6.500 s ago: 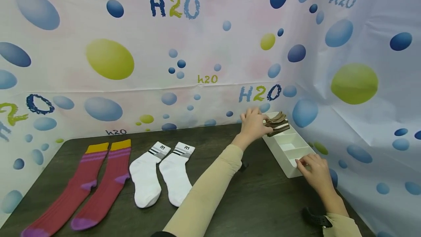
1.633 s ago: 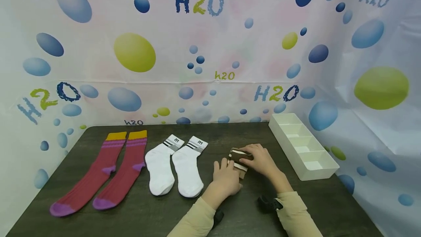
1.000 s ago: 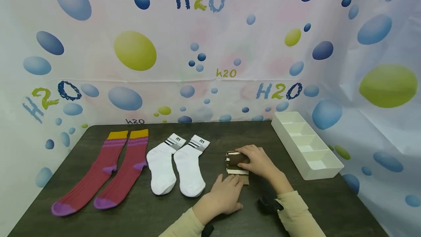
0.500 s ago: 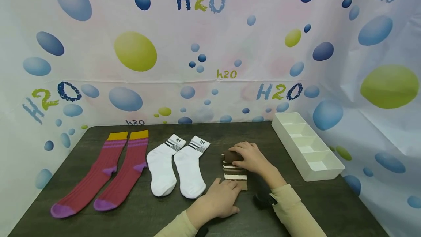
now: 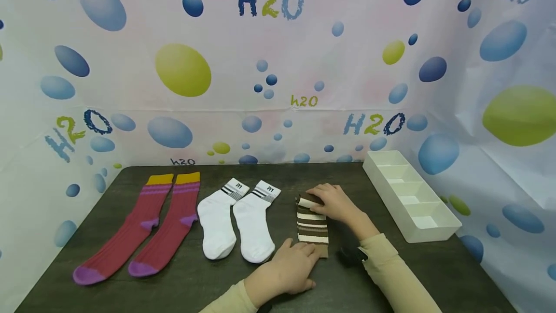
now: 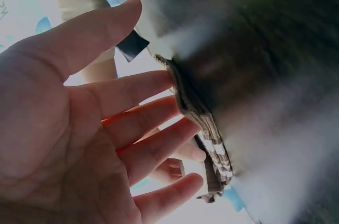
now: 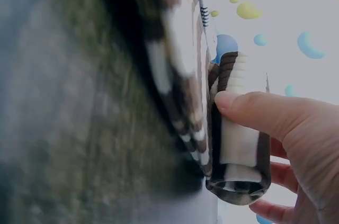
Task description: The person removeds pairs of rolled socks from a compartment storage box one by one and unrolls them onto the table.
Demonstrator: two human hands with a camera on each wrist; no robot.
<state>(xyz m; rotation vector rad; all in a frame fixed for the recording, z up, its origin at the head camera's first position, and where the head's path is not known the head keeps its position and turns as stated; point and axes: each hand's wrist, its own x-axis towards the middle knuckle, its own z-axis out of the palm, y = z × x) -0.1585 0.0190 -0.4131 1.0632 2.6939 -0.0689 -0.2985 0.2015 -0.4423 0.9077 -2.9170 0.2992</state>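
Observation:
Brown, cream and tan striped socks [image 5: 312, 228] lie stacked on the dark table, partly laid out, with the far end still folded over. My right hand [image 5: 336, 204] is at that far end; in the right wrist view the thumb and fingers hold the folded part [image 7: 241, 144] between them. At the near tan end, my left hand [image 5: 284, 269] rests its fingertips on the socks. Its fingers are extended in the left wrist view, touching the edge of the layered fabric [image 6: 209, 128]. My right fingertips are partly hidden behind the fold in the right wrist view.
Two white ankle socks [image 5: 217, 226] lie flat left of the striped ones. Farther left are two long red socks [image 5: 126, 235] with yellow cuffs and purple toes. A white box [image 5: 410, 197] with several compartments stands at the right. A printed curtain [image 5: 278, 62] hangs behind the table.
Earlier my left hand held the striped socks as a folded bundle at the box. On the table, they have since unfolded to a longer strip, my left hand shifting nearer me.

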